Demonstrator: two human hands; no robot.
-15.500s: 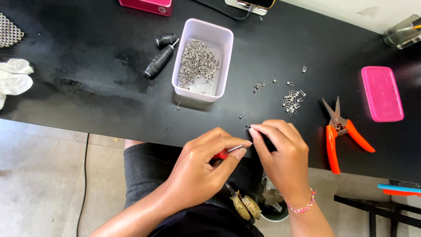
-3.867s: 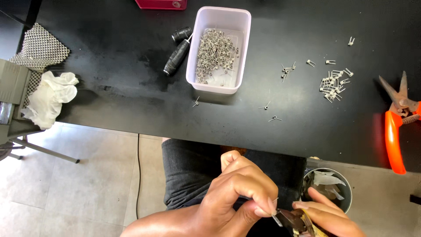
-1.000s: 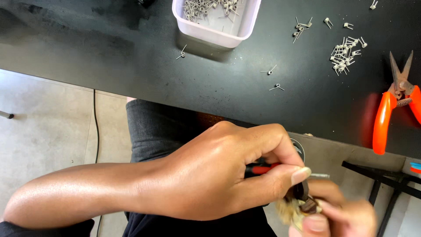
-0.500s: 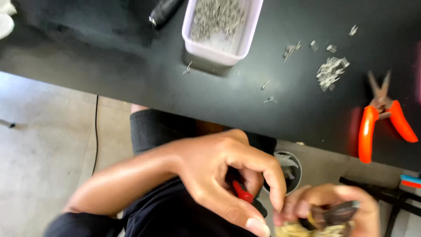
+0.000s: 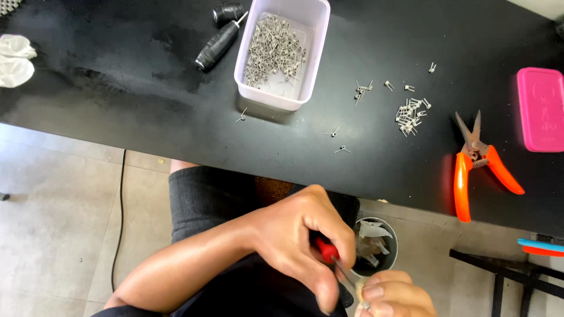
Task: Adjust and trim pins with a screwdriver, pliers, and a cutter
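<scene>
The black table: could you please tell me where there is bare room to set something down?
The widest free patch on the black table lies between the white cloth and the black-handled tool, reaching the front edge. It is crowded right of the white tub: loose metal pieces, orange snips and a pink case.

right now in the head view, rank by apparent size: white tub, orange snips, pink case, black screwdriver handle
1. white tub
2. orange snips
3. pink case, cut off by the frame edge, so its rank against the snips is unsure
4. black screwdriver handle
</scene>
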